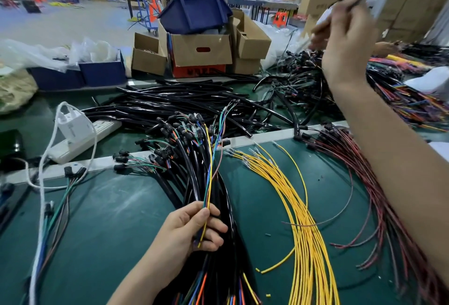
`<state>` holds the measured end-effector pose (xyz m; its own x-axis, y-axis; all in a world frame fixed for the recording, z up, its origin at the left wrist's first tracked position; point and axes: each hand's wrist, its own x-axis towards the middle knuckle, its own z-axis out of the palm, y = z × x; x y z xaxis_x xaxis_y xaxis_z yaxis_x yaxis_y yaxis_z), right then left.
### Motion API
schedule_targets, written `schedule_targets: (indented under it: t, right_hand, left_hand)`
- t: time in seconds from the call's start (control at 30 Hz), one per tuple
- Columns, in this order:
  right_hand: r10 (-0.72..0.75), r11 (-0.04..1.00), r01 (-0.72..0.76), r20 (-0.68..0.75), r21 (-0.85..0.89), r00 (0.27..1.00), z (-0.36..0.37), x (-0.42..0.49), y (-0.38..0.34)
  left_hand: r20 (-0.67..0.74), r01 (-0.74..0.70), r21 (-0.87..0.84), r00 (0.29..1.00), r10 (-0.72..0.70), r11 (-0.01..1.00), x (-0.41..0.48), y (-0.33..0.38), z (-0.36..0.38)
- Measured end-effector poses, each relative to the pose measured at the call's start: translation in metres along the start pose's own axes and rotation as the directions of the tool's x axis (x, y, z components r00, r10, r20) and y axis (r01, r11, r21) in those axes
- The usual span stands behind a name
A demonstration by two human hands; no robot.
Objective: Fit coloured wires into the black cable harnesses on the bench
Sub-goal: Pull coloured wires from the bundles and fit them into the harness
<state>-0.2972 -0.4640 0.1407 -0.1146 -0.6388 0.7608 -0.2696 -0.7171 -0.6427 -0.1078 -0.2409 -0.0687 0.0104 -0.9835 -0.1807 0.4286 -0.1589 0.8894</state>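
The green bench (109,219) carries it all; the black harnesses (184,159) fan out from under my left hand (192,227), floppy, probably weighty as a bunch; yellow wires (303,219) lie just beside, light and springy; my left hand pinches a few thin coloured wires (211,176), best steered near their tips; my right hand (347,44) is raised, blurred, its grip unclear.

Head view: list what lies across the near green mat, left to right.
White braided cord → loose green and brown wires → left hand gripping thin yellow, green and blue wires → yellow wire fan → dark red wire spread.
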Motion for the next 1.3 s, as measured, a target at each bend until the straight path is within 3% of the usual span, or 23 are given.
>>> schedule_targets:
  t: [0.07,0.13,0.17,0.23,0.27,0.3,0.37,0.43,0.57,0.7,0.97,1.3]
  right_hand:
    - [0.187,0.894,-0.149,-0.048,0.423,0.981,0.006,-0.001,-0.023]
    - [0.370,0.627,-0.335,0.109,0.704,0.923,0.014,-0.012,-0.038]
    - [0.438,0.488,-0.456,0.244,0.744,0.865,0.018,-0.019,-0.042]
    - [0.464,0.288,-0.716,0.561,0.637,0.685,0.029,-0.040,-0.043]
    - [0.446,0.253,-0.827,0.698,0.502,0.560,0.036,-0.054,-0.041]
    - [0.430,0.274,-0.903,0.797,0.332,0.423,0.043,-0.071,-0.036]
    - [0.437,0.403,-0.915,0.879,0.001,0.193,0.056,-0.108,-0.022]
    - [0.460,0.475,-0.866,0.883,-0.155,0.095,0.066,-0.139,-0.005]
    - [0.471,0.497,-0.854,0.874,-0.154,0.117,0.073,-0.154,0.013]
    - [0.428,0.623,-0.767,0.888,-0.155,0.168,0.072,-0.142,0.019]
    - [0.369,0.696,-0.702,0.914,-0.151,0.169,0.069,-0.136,0.030]
    - [0.455,0.667,-0.743,0.819,-0.054,0.348,0.085,-0.122,0.050]
  left_hand:
    - [0.000,0.009,-0.013,1.000,-0.009,1.000,-0.001,0.000,0.000]
    - [0.001,0.016,-0.031,1.000,-0.016,0.999,0.000,0.001,0.002]
    - [0.001,0.020,-0.036,1.000,-0.020,0.999,0.000,0.002,0.002]
    - [0.002,0.037,-0.039,0.999,-0.037,0.999,0.000,0.004,0.003]
    - [0.003,0.048,-0.043,0.999,-0.048,0.998,-0.001,0.005,0.002]
    - [0.006,0.059,-0.055,0.998,-0.059,0.997,-0.001,0.006,0.002]
    - [0.021,0.078,-0.088,0.997,-0.076,0.993,-0.002,0.008,0.001]
    - [0.031,0.091,-0.093,0.996,-0.088,0.992,-0.002,0.008,0.001]
    - [0.013,0.104,-0.085,0.995,-0.104,0.991,-0.001,0.007,0.001]
    - [0.015,0.137,-0.151,0.991,-0.136,0.979,0.000,0.008,-0.004]
    - [0.060,0.195,-0.244,0.981,-0.186,0.950,0.002,0.009,-0.007]
    - [0.031,0.189,-0.213,0.982,-0.186,0.959,-0.002,0.010,0.000]
